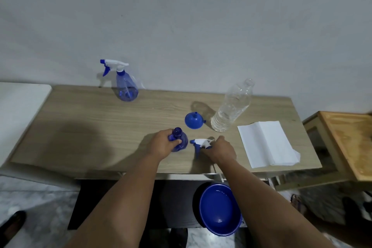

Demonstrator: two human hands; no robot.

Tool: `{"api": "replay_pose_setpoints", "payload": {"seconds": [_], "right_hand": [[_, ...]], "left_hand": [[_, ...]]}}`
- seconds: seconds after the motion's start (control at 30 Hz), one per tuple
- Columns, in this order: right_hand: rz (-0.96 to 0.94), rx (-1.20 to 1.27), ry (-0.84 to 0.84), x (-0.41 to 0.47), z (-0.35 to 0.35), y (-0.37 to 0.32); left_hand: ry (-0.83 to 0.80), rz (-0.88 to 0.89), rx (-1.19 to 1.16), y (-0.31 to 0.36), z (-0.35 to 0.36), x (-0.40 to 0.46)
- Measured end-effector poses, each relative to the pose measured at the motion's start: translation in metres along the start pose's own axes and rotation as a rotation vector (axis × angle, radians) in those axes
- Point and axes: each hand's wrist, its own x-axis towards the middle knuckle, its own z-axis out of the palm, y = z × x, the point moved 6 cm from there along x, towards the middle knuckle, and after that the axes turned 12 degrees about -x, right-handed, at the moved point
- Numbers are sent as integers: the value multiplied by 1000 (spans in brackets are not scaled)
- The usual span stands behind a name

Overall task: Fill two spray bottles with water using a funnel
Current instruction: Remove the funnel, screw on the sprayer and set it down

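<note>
My left hand (162,144) grips a blue spray bottle (179,139) that stands upright on the wooden table (90,127) with its neck uncovered. Just right of it, my right hand (220,150) holds the white and blue trigger head (199,144) low over the tabletop. A blue funnel (194,120) lies upside down behind the hands, spout up. To its right stands a clear plastic water bottle (231,106), uncapped, with water in its lower part. A second blue spray bottle (125,84) with its trigger head on stands at the back left.
A folded white paper towel (265,143) lies on the table's right side. A blue basin (220,208) sits on the floor below the table's front edge. A wooden stool (346,143) stands to the right, a white surface (18,102) to the left, a wall behind.
</note>
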Motion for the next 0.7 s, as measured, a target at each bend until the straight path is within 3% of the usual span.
{"api": "replay_pose_setpoints", "payload": {"seconds": [0.17,0.37,0.57,0.7], "right_hand": [[-5,9,-55,8,2,0],[-103,175,84,10,-55,-25],[-329,847,213,-25,-126,-86],[-443,1018,178,-47,-138,-113]], "left_hand": [[-18,-28,6,0,1,-2],[-18,-23,4,-4,1,1],[-6,7,-8,-14,1,11],[11,1,16,-3,1,3]]}}
